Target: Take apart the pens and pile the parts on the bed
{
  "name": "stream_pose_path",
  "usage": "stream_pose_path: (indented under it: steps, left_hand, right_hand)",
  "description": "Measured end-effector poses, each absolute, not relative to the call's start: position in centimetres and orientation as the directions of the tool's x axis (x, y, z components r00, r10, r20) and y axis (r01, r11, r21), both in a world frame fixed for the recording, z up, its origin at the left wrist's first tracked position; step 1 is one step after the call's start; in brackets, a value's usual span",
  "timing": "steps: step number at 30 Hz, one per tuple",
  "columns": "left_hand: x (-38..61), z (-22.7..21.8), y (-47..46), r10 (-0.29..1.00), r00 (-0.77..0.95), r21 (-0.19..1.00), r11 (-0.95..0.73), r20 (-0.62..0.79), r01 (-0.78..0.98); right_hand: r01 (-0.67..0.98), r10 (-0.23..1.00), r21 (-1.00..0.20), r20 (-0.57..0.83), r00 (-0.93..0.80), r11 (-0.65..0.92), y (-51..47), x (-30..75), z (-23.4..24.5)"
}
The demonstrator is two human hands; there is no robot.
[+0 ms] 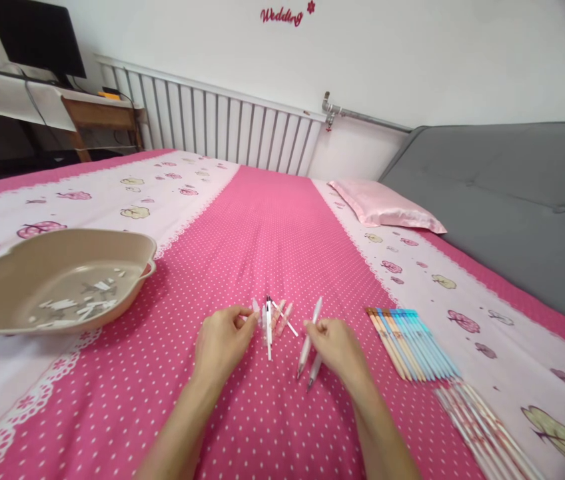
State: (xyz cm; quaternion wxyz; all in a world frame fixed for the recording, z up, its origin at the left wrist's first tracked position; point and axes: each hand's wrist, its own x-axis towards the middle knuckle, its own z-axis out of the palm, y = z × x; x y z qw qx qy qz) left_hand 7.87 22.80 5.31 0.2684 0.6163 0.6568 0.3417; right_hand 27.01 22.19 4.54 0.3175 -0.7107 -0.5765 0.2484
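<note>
My right hand (338,347) pinches a white pen (305,353), whose tip points toward me. A second pen (315,372) shows partly under that hand; I cannot tell whether it is gripped. My left hand (222,339) has its thumb and fingers closed beside a small pale pink translucent piece (256,306); whether it holds that piece is unclear. Between my hands lies a small pile of pen parts: white refills with dark ends (269,333), a thin white stick (285,319) and pink patterned pieces (285,320).
To the left stands a beige basin (112,250) with many small white pieces inside. At right, a row of blue and orange pens (407,343) lies above a group of pink-white pens (487,430). A pink pillow (387,205) rests by the grey headboard (502,180).
</note>
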Motion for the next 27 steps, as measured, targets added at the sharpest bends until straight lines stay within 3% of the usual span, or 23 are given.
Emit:
stream_pose_path:
  steps: [3, 5, 8, 14, 20, 23, 27]
  left_hand:
    - [8.8, 5.6, 22.5, 0.993, 0.030, 0.848, -0.115, 0.117, 0.517]
    - [9.4, 5.7, 22.3, 0.984, 0.119, 0.863, -0.171, 0.129, 0.475]
    - [10.0, 5.6, 22.1, 0.975, 0.179, 0.854, -0.201, 0.129, 0.480]
    - [10.1, 5.2, 22.1, 0.978, 0.133, 0.834, -0.205, 0.158, 0.512]
    - [10.1, 5.5, 21.9, 0.961, 0.231, 0.853, -0.247, 0.154, 0.460]
    - [10.1, 5.7, 21.9, 0.951, 0.303, 0.909, -0.181, 0.064, 0.375]
    - [9.9, 5.9, 22.1, 0.928, 0.369, 0.992, 0.000, -0.046, 0.124]
  right_hand:
    - [0.274, 0.987, -0.959, -0.026, 0.157, -0.068, 22.2, 26.3, 5.2]
    - [0.041, 0.990, -0.998, -0.049, 0.129, -0.055, 22.1, 25.6, 5.4]
    - [-0.113, 0.993, -0.994, -0.026, 0.118, -0.013, 22.1, 24.8, 5.4]
    - [-0.174, 0.996, -0.984, 0.018, 0.088, 0.033, 22.0, 24.2, 5.4]
    - [-0.124, 0.988, -0.991, 0.026, 0.151, 0.045, 22.2, 24.6, 5.3]
    - [-0.144, 0.989, -0.989, 0.006, 0.145, 0.027, 22.3, 24.9, 5.4]
    - [-0.226, 0.996, -0.974, -0.030, 0.083, -0.011, 22.2, 24.9, 5.6]
